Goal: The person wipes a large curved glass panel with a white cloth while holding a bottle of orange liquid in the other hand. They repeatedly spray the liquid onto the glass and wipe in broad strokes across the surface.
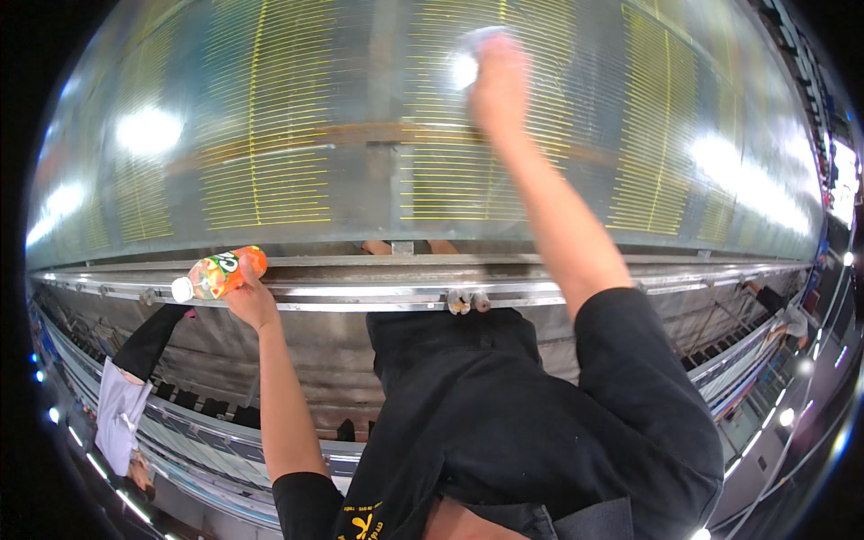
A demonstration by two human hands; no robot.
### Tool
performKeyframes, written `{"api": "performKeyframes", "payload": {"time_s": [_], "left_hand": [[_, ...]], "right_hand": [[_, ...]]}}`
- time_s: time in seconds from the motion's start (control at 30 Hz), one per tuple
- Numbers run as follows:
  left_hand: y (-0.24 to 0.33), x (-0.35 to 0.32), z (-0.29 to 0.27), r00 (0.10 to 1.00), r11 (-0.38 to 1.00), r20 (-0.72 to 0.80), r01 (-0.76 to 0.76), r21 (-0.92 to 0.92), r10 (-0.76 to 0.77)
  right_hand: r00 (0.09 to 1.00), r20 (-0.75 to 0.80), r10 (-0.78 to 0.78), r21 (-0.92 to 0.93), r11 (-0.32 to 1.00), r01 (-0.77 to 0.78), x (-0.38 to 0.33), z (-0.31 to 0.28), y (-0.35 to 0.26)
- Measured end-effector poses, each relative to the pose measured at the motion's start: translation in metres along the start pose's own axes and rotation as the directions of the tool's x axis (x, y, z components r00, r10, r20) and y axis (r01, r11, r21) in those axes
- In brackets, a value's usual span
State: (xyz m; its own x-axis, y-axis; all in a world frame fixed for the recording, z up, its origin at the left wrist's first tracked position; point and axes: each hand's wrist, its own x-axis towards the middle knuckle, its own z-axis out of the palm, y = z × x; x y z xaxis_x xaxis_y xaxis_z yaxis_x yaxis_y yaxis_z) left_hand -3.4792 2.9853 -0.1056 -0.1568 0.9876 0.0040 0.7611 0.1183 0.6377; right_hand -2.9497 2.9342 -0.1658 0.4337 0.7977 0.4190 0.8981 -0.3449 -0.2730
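Note:
My left hand [251, 302] is wrapped round a plastic bottle [212, 277] with an orange and green label and a white cap. The bottle is tilted nearly flat over the front rail, its cap toward the left. Far over the glossy panel [364, 184], my right hand [500, 85] is stretched out and smeared by motion. At its fingers shows a pale, crumpled, cloth-like piece [484, 36], too blurred to make out its exact kind. Rows of short yellow lines cover the panel, with bright light reflections on it.
A metal rail [369, 292] runs along the panel's near edge, with a small round fitting [460, 302] at its middle. A person in a light garment [123, 409] stands at the left. Another person [792, 321] is at the far right, beside more long benches.

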Motion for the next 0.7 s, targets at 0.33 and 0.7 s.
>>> {"api": "performKeyframes", "payload": {"time_s": [0.33, 0.7], "left_hand": [[-0.009, -0.011, -0.012, 0.998, 0.998, 0.006, 0.056, 0.007, -0.056], [-0.01, -0.008, -0.015, 0.999, 0.997, 0.035, 0.005, -0.072, -0.002]], "right_hand": [[0.956, 0.272, -0.107, -0.134, 0.98, 0.147, -0.093, -0.096, 0.074], [0.795, 0.391, -0.463, 0.447, 0.851, 0.276, -0.137, -0.091, -0.095]]}}
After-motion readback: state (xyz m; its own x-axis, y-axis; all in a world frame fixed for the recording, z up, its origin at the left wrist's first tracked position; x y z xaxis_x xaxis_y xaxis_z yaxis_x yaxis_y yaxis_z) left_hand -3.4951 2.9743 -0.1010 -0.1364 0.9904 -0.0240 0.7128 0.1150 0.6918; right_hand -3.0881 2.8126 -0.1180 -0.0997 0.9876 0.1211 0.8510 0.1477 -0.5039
